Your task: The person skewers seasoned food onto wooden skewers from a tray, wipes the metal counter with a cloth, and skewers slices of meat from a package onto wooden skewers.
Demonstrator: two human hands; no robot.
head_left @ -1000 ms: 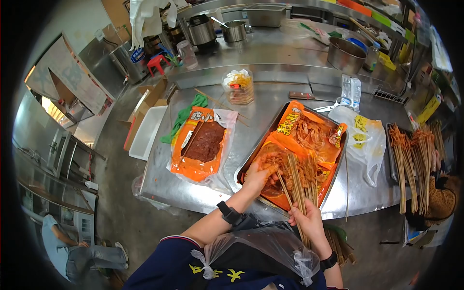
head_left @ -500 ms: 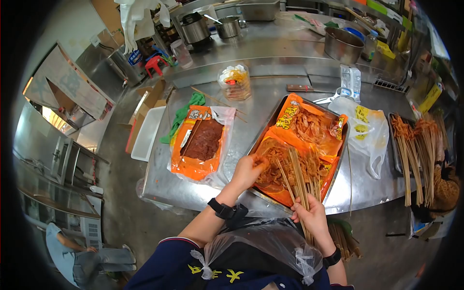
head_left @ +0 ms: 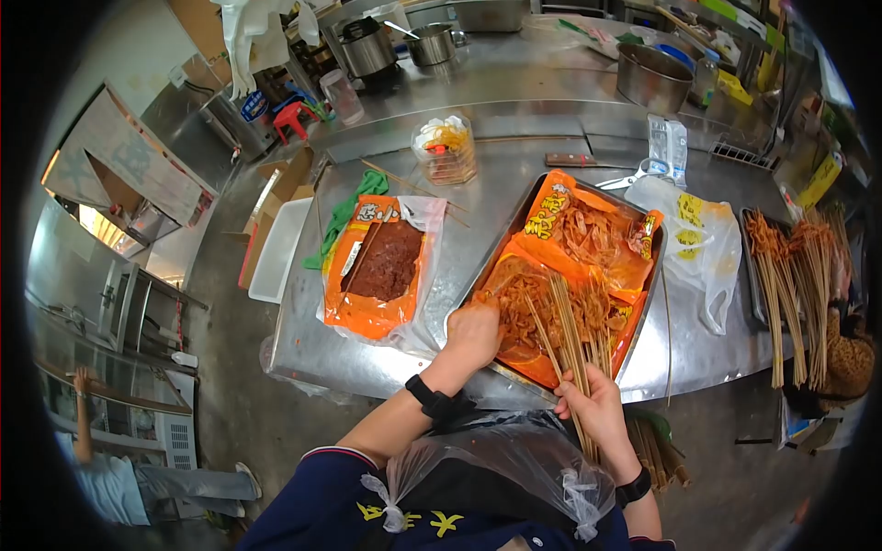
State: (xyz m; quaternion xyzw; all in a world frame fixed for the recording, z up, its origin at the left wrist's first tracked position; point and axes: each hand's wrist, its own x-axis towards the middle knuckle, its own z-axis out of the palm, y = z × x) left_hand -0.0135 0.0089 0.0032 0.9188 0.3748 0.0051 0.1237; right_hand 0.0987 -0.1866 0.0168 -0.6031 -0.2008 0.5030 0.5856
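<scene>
My right hand is closed round a bundle of bamboo skewers, whose upper ends lean over the orange-red food strips. The strips lie in an opened orange packet inside a metal tray. At the tray's near left side, my left hand is closed with fingers curled in; its fingertips are hidden, so what they hold cannot be seen. A second orange packet of reddish slices fills the far part of the tray.
Left of the tray lies an orange packet of dark red food, with a green cloth beside it. Scissors, a knife and a plastic tub stand behind. Loaded skewers rest at the right. A person is at lower left.
My left hand has turned and moved slightly down, its fingers now curled out of sight. My right hand keeps the skewers nearly in place. The person at lower left has raised an arm.
</scene>
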